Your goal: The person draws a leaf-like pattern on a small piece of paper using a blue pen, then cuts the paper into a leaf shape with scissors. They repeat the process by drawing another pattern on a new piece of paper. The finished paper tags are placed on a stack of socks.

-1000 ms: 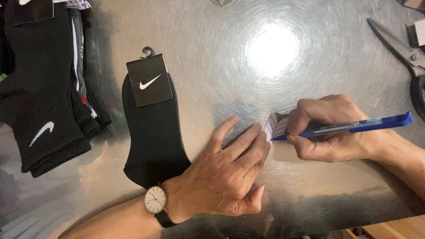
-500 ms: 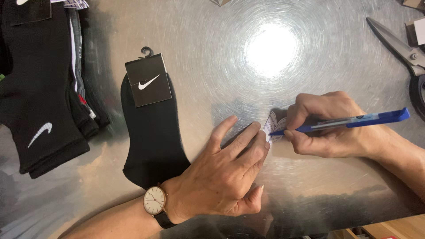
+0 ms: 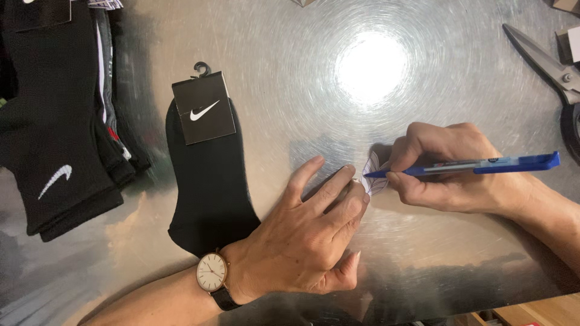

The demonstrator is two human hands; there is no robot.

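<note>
Gripping the blue plastic ballpoint pen (image 3: 477, 164), your right hand (image 3: 459, 172) is marking the small white paper tag (image 3: 373, 176) that your flat, open left hand (image 3: 305, 241) is pinning to the shiny metal surface (image 3: 302, 78); next, steady pressure matters.

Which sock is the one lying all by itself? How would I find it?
Look at the shiny metal table and find the left hand with the wristwatch. Just beyond that wrist lies a single black sock, flat on the metal. Unlike the heaped socks at the left edge, it lies alone and has a black card with a hook on top.
</note>
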